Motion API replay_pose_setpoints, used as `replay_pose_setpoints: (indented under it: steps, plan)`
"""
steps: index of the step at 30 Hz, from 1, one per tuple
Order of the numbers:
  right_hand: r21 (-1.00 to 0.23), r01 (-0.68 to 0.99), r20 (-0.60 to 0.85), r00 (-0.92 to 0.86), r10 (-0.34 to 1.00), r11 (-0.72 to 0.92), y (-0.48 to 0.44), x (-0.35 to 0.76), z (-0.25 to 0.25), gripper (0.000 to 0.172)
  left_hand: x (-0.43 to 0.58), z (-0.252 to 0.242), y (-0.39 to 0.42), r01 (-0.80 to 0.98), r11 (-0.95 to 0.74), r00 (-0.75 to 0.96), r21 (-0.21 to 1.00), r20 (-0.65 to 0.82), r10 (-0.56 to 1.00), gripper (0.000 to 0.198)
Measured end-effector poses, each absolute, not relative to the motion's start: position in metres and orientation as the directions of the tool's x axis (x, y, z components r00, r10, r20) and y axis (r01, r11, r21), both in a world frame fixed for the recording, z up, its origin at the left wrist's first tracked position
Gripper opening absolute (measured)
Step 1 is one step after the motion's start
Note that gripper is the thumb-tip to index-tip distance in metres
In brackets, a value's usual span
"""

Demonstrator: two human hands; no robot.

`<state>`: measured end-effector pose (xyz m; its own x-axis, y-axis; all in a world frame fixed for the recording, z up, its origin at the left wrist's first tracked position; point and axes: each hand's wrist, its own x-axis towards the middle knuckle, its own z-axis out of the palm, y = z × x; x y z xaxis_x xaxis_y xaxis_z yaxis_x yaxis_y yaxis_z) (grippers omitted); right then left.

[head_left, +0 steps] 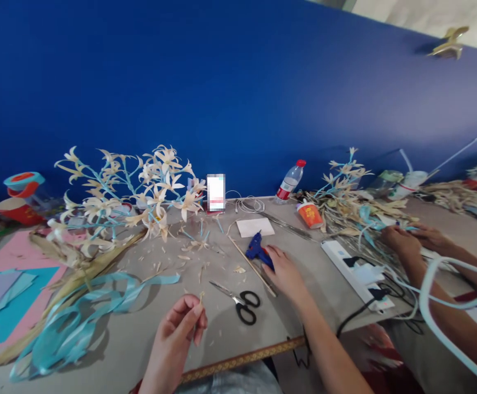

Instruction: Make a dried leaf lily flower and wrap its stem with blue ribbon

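Table (140, 339): straw-flower branch (140, 191) back left, blue ribbon (78, 306) coiled near the front edge. Co-worker's hands (411, 238) in straw, far right. Right hand (285, 273) lies over the handle of the blue glue gun (257, 247), mid-table; can't tell if clamped. Left hand (181, 328) closed, pinching a straw sliver (201, 297) above the near edge. Scissors (242, 304) lie flat between the hands.

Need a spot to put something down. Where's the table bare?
The grey tabletop is bare between the blue glue gun and the white power strip, and between the black-handled scissors and the pale blue ribbon. Crowded: straw flower branches left, black cables right.
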<state>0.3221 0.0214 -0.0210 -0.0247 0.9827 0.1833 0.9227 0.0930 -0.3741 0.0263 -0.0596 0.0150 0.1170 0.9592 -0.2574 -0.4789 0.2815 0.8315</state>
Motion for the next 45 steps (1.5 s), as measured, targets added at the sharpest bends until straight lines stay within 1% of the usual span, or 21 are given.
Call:
replay_pose_setpoints:
  steps: [4,8,12,14,16,19,21,23,24,26,27,29,32,34,35,38,42,45]
  plan:
    - [-0.488,0.864,0.162,-0.050,0.985,0.124,0.034,0.326,-0.022,0.046,0.022,0.014,-0.061,-0.481,0.272,0.103,0.834,-0.254,0.962,0.027]
    - [-0.667,0.737,0.154,-0.002,0.988,0.105,0.043,0.336,-0.020,0.041,0.020,0.013,-0.060,-0.482,0.257,0.085,0.838,-0.247,0.965,0.029]
    - [-0.856,0.517,0.090,0.120,0.989,0.016,0.051,0.345,-0.020,0.030,0.022,0.014,-0.058,-0.482,0.261,0.091,0.837,-0.249,0.964,0.030]
    - [-0.929,0.370,0.059,0.173,0.983,-0.009,0.056,0.346,-0.016,0.029,0.024,0.015,-0.057,-0.491,0.261,0.097,0.831,-0.246,0.965,0.029]
    - [-0.974,0.227,0.047,0.212,0.976,-0.002,0.059,0.346,-0.010,0.033,0.025,0.015,-0.056,-0.503,0.258,0.106,0.825,-0.237,0.966,0.028]
    - [-0.998,0.063,0.040,0.240,0.970,0.026,0.053,0.338,0.001,0.035,0.027,0.015,-0.054,-0.513,0.261,0.105,0.818,-0.242,0.965,0.026]
    - [-0.999,-0.005,0.038,0.238,0.971,0.040,0.038,0.325,0.006,0.031,0.029,0.016,-0.053,-0.519,0.261,0.092,0.814,-0.250,0.964,0.025]
    - [-0.998,-0.037,0.038,0.199,0.979,0.046,0.013,0.306,0.009,0.024,0.032,0.018,-0.051,-0.529,0.256,0.080,0.809,-0.253,0.964,0.025]
    - [-0.998,-0.043,0.037,0.142,0.989,0.043,-0.001,0.296,0.009,0.022,0.033,0.019,-0.051,-0.533,0.256,0.078,0.806,-0.254,0.964,0.025]
    - [-0.994,0.001,0.111,-0.021,0.994,0.111,-0.031,0.276,0.011,0.020,0.035,0.021,-0.050,-0.541,0.252,0.078,0.802,-0.251,0.965,0.025]
    - [-0.990,0.040,0.130,-0.095,0.987,0.134,-0.043,0.268,0.012,0.019,0.035,0.022,-0.050,-0.543,0.251,0.081,0.801,-0.248,0.965,0.025]
    - [-0.974,0.151,0.147,-0.152,0.977,0.170,-0.062,0.254,0.016,0.016,0.036,0.024,-0.050,-0.541,0.249,0.087,0.803,-0.241,0.967,0.025]
    - [-0.876,0.326,0.293,-0.227,0.929,0.356,-0.072,0.244,0.022,0.015,0.036,0.024,-0.051,-0.530,0.245,0.086,0.812,-0.236,0.968,0.022]
    - [-0.782,0.398,0.395,-0.277,0.876,0.479,-0.072,0.241,0.025,0.018,0.036,0.024,-0.052,-0.524,0.237,0.083,0.818,-0.228,0.970,0.022]
    - [-0.745,0.424,0.424,-0.294,0.857,0.515,-0.072,0.240,0.025,0.020,0.036,0.024,-0.053,-0.522,0.232,0.081,0.821,-0.223,0.972,0.022]
    - [-0.699,0.472,0.440,-0.309,0.843,0.537,-0.071,0.238,0.025,0.019,0.036,0.025,-0.053,-0.521,0.222,0.072,0.824,-0.217,0.974,0.024]
    - [-0.688,0.483,0.426,-0.336,0.840,0.542,-0.070,0.235,0.025,0.012,0.036,0.025,-0.054,-0.526,0.231,0.070,0.819,-0.229,0.971,0.024]
    - [-0.673,0.491,0.423,-0.358,0.833,0.553,-0.070,0.234,0.027,0.012,0.036,0.025,-0.055,-0.521,0.224,0.070,0.823,-0.220,0.973,0.023]
